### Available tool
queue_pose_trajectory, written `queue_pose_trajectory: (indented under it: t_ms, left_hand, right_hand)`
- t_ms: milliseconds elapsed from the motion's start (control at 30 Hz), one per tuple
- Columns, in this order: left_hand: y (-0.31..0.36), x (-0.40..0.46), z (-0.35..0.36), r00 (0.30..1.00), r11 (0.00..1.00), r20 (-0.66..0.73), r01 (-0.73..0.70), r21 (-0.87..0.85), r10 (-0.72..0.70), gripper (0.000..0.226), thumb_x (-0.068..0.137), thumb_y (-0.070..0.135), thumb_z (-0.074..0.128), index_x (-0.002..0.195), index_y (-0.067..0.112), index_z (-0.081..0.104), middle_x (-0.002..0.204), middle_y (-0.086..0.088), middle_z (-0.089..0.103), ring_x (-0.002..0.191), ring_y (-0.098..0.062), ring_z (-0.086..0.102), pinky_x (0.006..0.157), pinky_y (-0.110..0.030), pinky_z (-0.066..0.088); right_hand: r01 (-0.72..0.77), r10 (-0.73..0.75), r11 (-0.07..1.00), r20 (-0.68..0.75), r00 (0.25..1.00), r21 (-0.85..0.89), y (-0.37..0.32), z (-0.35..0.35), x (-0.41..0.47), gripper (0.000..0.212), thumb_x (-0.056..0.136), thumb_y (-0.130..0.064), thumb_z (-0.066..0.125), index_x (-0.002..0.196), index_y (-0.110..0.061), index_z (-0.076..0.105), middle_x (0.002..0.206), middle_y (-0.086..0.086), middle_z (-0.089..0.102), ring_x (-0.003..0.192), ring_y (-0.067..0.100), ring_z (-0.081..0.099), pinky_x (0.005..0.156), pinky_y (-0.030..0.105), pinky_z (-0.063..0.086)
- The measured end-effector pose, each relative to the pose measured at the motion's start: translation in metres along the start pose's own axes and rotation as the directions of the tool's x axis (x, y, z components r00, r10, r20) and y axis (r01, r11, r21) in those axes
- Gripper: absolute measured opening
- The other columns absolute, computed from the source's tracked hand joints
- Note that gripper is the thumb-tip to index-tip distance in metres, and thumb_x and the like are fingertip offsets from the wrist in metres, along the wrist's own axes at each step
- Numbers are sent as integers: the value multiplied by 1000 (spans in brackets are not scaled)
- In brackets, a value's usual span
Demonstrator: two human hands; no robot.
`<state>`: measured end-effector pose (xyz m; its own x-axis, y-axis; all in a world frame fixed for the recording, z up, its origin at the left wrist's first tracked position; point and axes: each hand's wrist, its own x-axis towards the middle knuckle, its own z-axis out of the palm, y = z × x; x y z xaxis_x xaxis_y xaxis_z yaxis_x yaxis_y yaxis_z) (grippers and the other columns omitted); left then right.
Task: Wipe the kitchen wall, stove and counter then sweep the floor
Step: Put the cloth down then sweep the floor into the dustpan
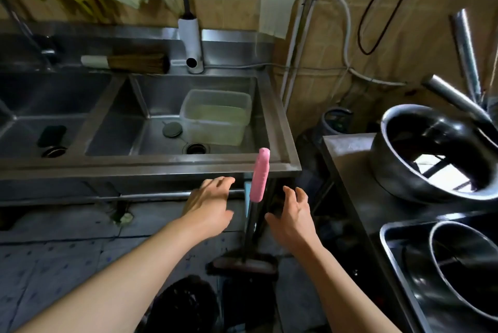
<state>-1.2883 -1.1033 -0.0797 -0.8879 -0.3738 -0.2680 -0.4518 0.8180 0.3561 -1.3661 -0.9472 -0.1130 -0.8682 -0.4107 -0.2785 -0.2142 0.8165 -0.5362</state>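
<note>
The broom (pixel 252 214) is standing upright on the floor against the front edge of the steel sink unit (pixel 151 165), its pink handle grip (pixel 260 175) rising between the two hands and touching neither. The left hand (pixel 211 204) is reaching forward just left of the pink grip, palm down, fingers spread and nearly straight, holding nothing, with its fingertips lying over the rail under the sink. The right hand (pixel 292 215) is hovering just right of the dark shaft, below the pink grip, fingers loosely curved and parted, thumb pointing toward the shaft, also holding nothing. Both bare forearms are coming in from the bottom edge, cut off there. The broom head (pixel 246 264) is sitting dark and blurred below the hands, its bristles hard to make out, and the things beneath it near the bottom edge are too dark to identify. Beyond the grip, a clear plastic tub (pixel 215 119) is sitting in the right basin. Well right of the right hand, a metal wok (pixel 436 154) is resting tilted on a steel counter (pixel 358 197), its handle running out of the picture.
</note>
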Motion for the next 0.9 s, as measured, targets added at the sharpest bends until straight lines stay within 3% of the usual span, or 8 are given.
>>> queue_pose_trajectory:
  t_ms: [167,267,400,600,900]
  left_hand:
    - [-27,30,-4,972,972,78,-226,64,220,66,88,21,56,145,21,23,151,4,29,138,-18,24,111,-38,27]
    - [-46,39,-8,905,905,161,-413,104,395,65,89,24,54,145,17,22,151,0,28,138,-20,24,111,-40,26]
    - [-70,35,-13,818,822,241,-558,115,522,67,88,27,58,145,21,23,151,5,28,139,-18,24,111,-40,27]
    - [-83,27,-25,742,758,291,-648,80,604,67,89,29,57,146,21,23,152,5,26,139,-19,23,111,-39,26]
    - [-97,27,-20,729,734,316,-667,127,607,67,87,29,57,145,20,24,152,4,27,138,-20,26,110,-39,28]
  right_hand:
    - [-183,192,979,-95,977,89,-13,24,-8,77,79,-25,62,146,-15,24,154,13,11,138,29,28,108,37,36]
    - [-305,329,939,-154,932,160,-26,42,-26,76,78,-25,61,145,-16,26,153,14,13,136,31,32,108,38,36]
    - [-435,474,876,-211,855,206,-54,68,-59,73,81,-24,57,146,-15,25,152,13,13,138,29,26,112,34,28]
    - [-537,585,810,-260,768,238,-86,85,-93,73,87,-28,57,148,-16,18,155,10,4,142,28,20,113,34,27]
    - [-486,550,833,-296,781,267,-98,98,-94,75,90,-37,55,149,-17,14,156,7,6,142,25,19,114,37,26]
